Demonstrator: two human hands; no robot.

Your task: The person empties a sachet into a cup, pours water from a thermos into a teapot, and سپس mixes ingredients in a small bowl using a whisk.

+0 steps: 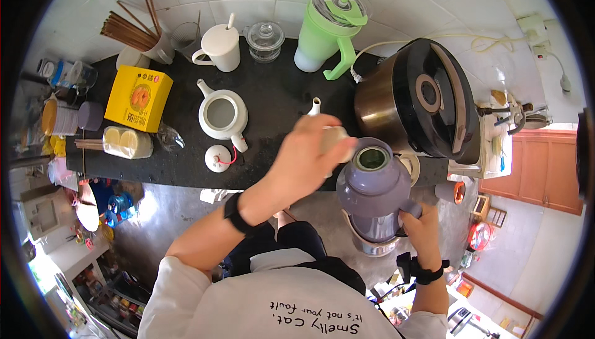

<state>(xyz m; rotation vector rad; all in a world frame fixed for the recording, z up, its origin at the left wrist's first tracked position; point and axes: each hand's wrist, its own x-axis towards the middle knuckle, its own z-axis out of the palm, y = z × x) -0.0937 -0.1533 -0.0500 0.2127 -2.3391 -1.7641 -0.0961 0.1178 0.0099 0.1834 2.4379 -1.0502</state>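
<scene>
My left hand grips a pale beige stopper, which looks like cork and is partly covered by the fingers. Beside it, my right hand is closed around the handle of a purple-grey thermos flask. The flask's mouth is uncovered, and it stands out in front of the counter edge. Behind my left hand, a white spout shows; the rest of that vessel is mostly hidden. Farther left sits a white teapot without its lid, and a round white lid with a red cord lies near its handle.
A rice cooker stands on the black counter at right. Along the tiled wall are a green tumbler, a glass jar, a white mug and chopsticks. A yellow box and wrapped pastries lie left.
</scene>
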